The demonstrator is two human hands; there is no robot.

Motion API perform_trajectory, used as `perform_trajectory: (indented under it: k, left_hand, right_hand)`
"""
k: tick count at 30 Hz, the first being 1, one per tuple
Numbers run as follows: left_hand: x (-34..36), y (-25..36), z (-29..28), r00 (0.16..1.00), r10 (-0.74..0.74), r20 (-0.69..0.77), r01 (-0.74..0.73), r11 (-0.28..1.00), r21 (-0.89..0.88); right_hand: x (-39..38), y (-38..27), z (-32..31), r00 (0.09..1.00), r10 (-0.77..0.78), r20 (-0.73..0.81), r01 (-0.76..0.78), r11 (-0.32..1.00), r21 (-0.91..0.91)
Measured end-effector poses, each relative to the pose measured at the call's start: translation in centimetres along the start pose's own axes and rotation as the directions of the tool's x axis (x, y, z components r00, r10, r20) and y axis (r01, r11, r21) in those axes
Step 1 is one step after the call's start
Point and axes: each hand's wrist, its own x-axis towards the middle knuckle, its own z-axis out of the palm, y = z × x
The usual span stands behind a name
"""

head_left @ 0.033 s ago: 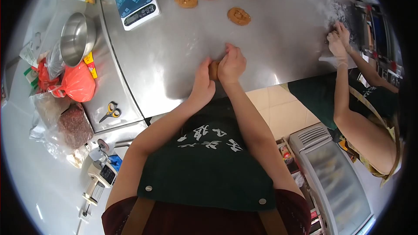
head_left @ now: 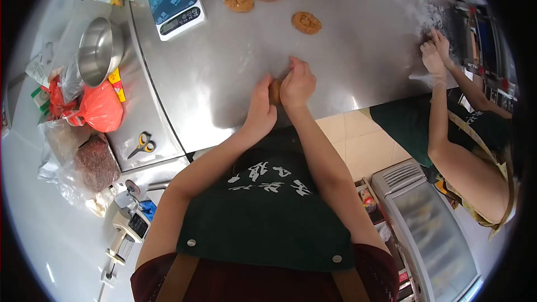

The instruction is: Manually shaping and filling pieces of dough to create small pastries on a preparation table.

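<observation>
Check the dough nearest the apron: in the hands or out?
In: the dough shows between the left hand and right hand, which cup it.

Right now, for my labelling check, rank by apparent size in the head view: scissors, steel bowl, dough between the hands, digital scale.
Digital scale and steel bowl: too alike to rank
Scissors
Dough, visible part only

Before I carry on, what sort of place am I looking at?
Probably a bakery or commercial kitchen: brown dough-like pieces lie on a broad metal worktop, with a digital scale standing on it towards the left.
</observation>
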Motion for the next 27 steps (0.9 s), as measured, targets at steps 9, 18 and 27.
perform_trajectory:
  k: [9, 18, 27]
  left_hand:
    - [-2.5, 2.1, 0.7, 0.999, 0.003, 0.04, -0.004, 1.0, 0.023]
    - [-2.3, 1.6, 0.3, 0.992, 0.005, 0.124, -0.017, 0.995, 0.099]
    - [-3.3, 2.0, 0.4, 0.989, 0.026, 0.147, -0.051, 0.985, 0.163]
  right_hand:
    - [-1.0, 0.3, -1.6, 0.998, 0.057, 0.022, -0.058, 0.998, 0.027]
    - [-1.0, -1.0, -3.3, 0.983, 0.166, 0.073, -0.173, 0.98, 0.102]
    - [-3.4, 1.3, -3.7, 0.982, 0.165, 0.092, -0.162, 0.986, -0.036]
